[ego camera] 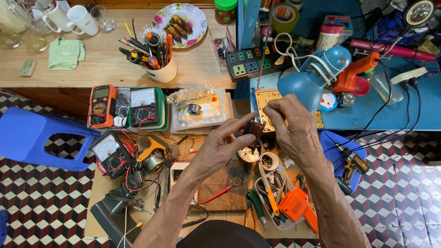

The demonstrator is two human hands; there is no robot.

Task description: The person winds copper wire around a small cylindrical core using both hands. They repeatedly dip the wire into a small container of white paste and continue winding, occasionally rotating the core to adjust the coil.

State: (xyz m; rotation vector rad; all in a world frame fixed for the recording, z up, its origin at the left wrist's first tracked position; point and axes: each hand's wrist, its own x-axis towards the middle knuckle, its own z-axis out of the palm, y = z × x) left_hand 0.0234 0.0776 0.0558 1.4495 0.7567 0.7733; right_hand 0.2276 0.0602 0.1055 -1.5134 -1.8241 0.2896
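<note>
Brown component (254,128) held above the low workboard (220,190), pinched between left hand (223,146) fingertips and right hand (290,124) fingertips; no tool applied to it yet; multimeters (110,151) lie left, orange drill (297,207) near right; checkered tile floor (41,202) beneath.

Below the raised hands the cardboard-covered surface (98,193) is crowded: meters (110,151), tangled red and black wires (138,177), small cups (268,160) and an orange tool (298,209) leave hardly a bare patch. The blue lamp (305,82) stands just beyond the right hand (294,131). Open room lies on the wooden surface (105,64) between the green cloth (65,53) and the tool cup (161,71).
</note>
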